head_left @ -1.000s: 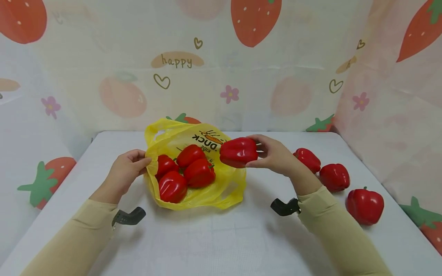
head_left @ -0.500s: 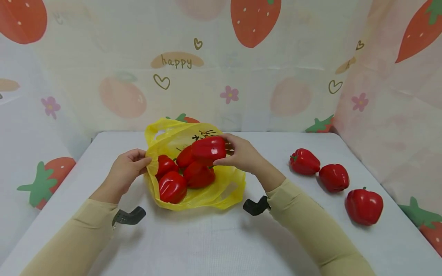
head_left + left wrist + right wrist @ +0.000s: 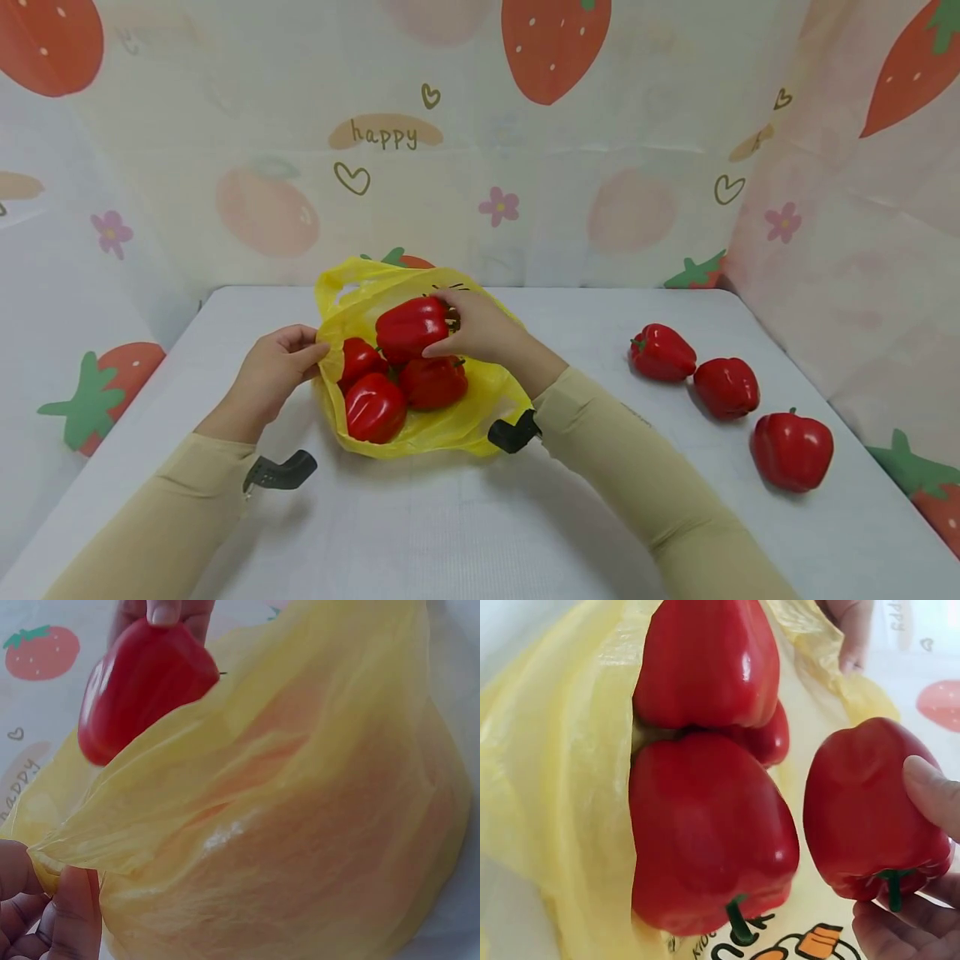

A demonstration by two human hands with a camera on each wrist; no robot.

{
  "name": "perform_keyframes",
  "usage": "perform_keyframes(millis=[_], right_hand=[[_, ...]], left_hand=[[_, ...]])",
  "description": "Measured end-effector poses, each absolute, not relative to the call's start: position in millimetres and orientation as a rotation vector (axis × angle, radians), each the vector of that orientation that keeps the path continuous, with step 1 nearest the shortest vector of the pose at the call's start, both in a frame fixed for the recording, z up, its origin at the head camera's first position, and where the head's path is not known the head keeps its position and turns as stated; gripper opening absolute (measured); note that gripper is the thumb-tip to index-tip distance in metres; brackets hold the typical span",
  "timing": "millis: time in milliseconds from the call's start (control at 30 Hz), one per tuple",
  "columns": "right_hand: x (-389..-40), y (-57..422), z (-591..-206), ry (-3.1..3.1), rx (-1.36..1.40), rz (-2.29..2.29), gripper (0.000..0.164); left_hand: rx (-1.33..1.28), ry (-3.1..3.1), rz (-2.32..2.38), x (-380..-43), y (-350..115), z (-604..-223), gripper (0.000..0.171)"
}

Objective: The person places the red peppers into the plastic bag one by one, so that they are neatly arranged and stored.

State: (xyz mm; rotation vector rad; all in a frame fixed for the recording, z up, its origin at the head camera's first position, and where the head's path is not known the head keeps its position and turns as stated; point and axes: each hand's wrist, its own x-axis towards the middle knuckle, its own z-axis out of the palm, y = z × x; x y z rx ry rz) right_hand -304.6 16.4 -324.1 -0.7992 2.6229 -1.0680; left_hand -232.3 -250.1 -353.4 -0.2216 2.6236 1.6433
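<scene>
- Gripping a red bell pepper (image 3: 874, 814) in the right hand (image 3: 483, 329), thumb and fingers curled round the stem end.
- Pinching the near-left edge of a yellow plastic bag (image 3: 487, 400) between left hand (image 3: 281, 367) thumb and fingers.
- Holding that pepper over the bag's open mouth; can't tell whether touching the ones inside.
- Looks stiff, glossy and probably light, maybe fake. Might slip a little on smooth skin, but seems hard to break. Better to grab across the fat sides than by the skinny stem.
- As for the bag, looks thin and floppy, so best to pinch at the rim.
- Can count at least three bagged peppers (image 3: 375, 408), plus three loose peppers (image 3: 726, 387) on the white table (image 3: 450, 533), off to the right.
- Reads like "UCK" lettering (image 3: 724, 949) and "KID" on the bag, by an orange drawing (image 3: 817, 945); partly covered.
- Also says "happy" on the backdrop (image 3: 555, 142).
</scene>
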Motion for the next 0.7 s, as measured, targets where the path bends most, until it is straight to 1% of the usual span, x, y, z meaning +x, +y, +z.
perform_keyframes(millis=[133, 367, 700], right_hand=[[-307, 6, -326, 2.658, -0.774, -0.987, 0.080], [-312, -9, -330, 2.696, -0.716, -0.926, 0.084], [-315, -19, -332, 2.714, -0.663, -0.904, 0.084]], left_hand=[[-0.219, 2.626, 1.645, -233, -250, -354, 0.036], [-0.218, 2.626, 1.651, -232, -250, -352, 0.036], [-0.211, 2.624, 1.659, -233, -250, -353, 0.035]])
